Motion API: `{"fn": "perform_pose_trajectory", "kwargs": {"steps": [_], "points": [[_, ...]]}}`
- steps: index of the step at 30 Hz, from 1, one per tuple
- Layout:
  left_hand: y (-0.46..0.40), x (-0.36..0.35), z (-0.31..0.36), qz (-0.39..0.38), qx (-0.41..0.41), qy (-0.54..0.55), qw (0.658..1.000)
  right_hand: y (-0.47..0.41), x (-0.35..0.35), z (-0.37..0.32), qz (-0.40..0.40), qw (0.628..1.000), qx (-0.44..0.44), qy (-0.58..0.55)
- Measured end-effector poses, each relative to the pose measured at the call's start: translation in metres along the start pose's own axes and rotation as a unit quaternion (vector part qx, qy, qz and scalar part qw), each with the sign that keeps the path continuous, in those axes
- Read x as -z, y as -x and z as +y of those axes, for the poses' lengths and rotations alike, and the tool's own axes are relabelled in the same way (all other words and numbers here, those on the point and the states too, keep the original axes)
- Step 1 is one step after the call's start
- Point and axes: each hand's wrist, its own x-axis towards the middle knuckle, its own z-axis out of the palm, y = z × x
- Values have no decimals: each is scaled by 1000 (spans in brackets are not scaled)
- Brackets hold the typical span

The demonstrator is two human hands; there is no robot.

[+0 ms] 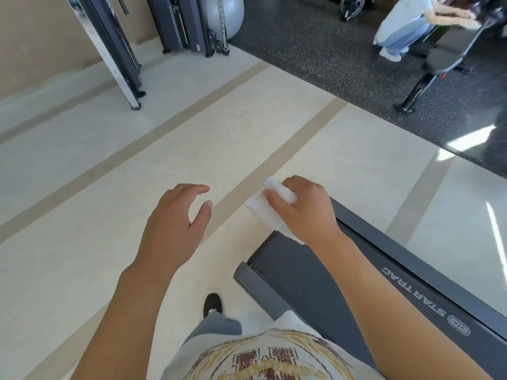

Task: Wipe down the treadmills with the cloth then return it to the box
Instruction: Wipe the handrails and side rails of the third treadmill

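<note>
Crumpled white cloth [270,208] is bunched in the right hand [304,212], fingers and thumb curled round it, a loose flap hanging below the palm toward 7 o'clock. Cloth sits in mid-air just past the rear end of the dark grey treadmill deck [307,275]; whether it touches the deck edge cannot be told. The deck runs from frame centre out toward 4 o'clock, with a grey side rail [411,272] lettered "STAR TRAC". Left hand [175,223] hovers at 9 o'clock of the cloth, apart from it, fingers spread and lightly bent, holding nothing. Beneath both hands: pale cream floor [109,215] crossed by tan stripes. At 6 o'clock, the wearer's printed white T-shirt [274,355], grey trouser leg and one black shoe [212,304]. At 11 o'clock, a dark weight-stack machine [189,26] with a grey exercise ball [227,15] behind it. At 1 o'clock, black speckled rubber flooring [329,56], a black bench frame [439,69], and another person [403,28] in light clothes, bent over.
</note>
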Motion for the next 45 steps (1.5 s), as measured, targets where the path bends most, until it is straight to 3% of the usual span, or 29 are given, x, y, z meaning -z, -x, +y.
{"fn": "perform_pose_trajectory", "kwargs": {"steps": [14,22,36,45], "points": [[-148,82,-105,-52,-62,-1,997,-95,-89,-107,75,996,-52,-21],[-208,56,-121,-101,-73,19,992,-144,-87,-96,92,991,-93,1],[-323,12,-67,-149,-149,17,977,-226,-55,-48,125,978,-163,-45],[-428,-5,-97,-166,-172,22,971,-316,-77,-59,132,972,-189,-33]]}}
